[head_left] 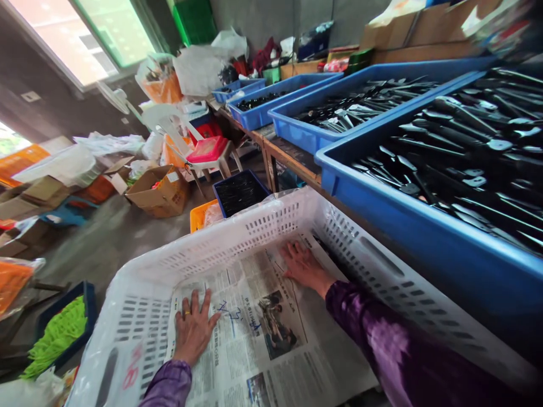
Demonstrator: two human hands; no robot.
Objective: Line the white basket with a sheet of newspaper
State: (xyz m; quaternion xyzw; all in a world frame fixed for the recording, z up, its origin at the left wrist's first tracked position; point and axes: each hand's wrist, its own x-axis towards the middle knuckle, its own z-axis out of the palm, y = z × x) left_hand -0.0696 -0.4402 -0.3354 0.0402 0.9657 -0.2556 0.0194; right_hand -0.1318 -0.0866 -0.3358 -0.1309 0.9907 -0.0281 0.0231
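A sheet of newspaper (237,345) with blue handwriting lies inside a large white plastic basket (139,271). My left hand (194,328), a ring on one finger, rests on the paper's left side with fingers spread. Toward the far right part of the sheet, my right hand (306,268) lies flat, its fingers also apart. Neither hand holds anything. Dark items peek out past the paper's right edge, too little shown to name. What lies beneath the newspaper is hidden.
Blue trays (424,209) full of dark metal hand tools line a wooden bench (271,148) on the right. Beyond the basket stand a dark blue bin (241,195), a white chair with a red cushion (207,149) and a cardboard box (159,192). Green pieces (59,333) fill a bin at left.
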